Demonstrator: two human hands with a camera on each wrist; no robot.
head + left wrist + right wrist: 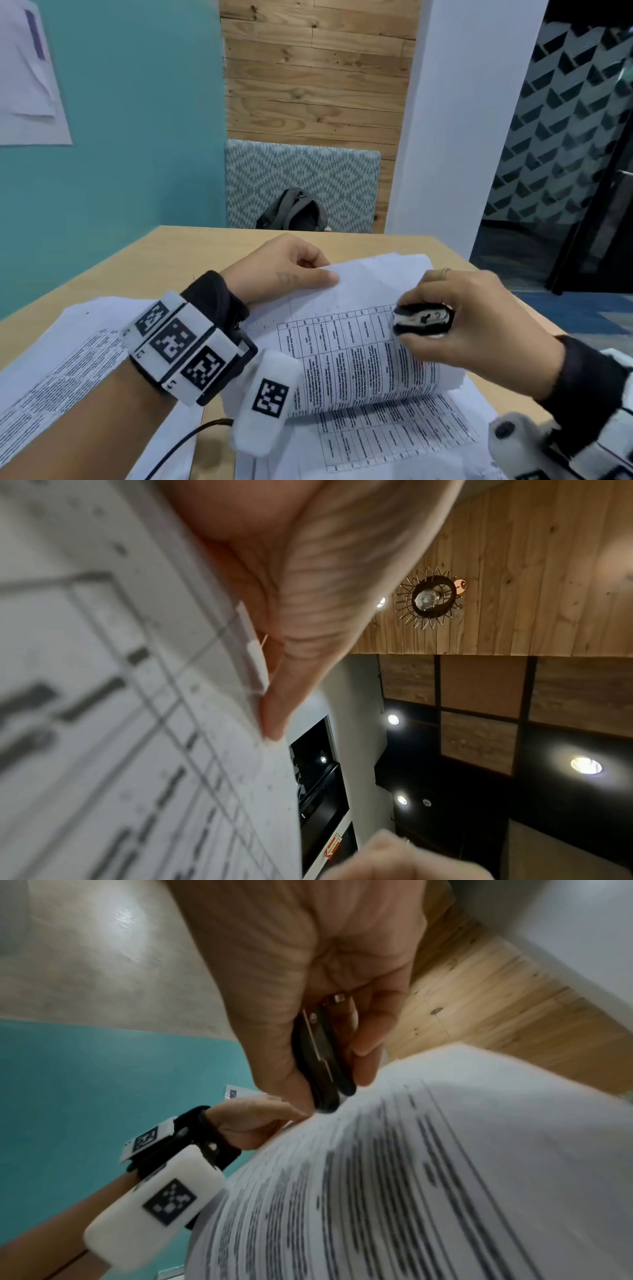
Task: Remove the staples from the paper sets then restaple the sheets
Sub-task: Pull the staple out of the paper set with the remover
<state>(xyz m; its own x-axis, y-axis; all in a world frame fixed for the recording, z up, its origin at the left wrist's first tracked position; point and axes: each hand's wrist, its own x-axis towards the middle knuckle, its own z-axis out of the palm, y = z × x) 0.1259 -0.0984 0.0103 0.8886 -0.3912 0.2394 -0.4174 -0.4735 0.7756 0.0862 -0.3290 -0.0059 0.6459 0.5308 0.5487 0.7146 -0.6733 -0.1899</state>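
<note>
A stapled set of printed sheets (pixel 363 353) is lifted off the wooden table (pixel 171 253) and curls over toward me. My left hand (pixel 322 270) pinches its far left corner between thumb and fingers; the left wrist view shows the thumb (pixel 308 615) pressed on the sheet's (pixel 120 723) edge. My right hand (pixel 445 308) grips a black staple remover (pixel 423 318) just above the sheets' top edge. In the right wrist view the staple remover (pixel 323 1064) points down at the paper (pixel 445 1177), its jaws closed together, next to my left hand (pixel 253 1123). No staple is visible.
More printed sheets lie flat on the table at the left (pixel 61 370) and under the lifted set (pixel 394 435). A black cable (pixel 185 442) runs along the near edge. A grey backpack (pixel 294 212) sits on a bench beyond the table.
</note>
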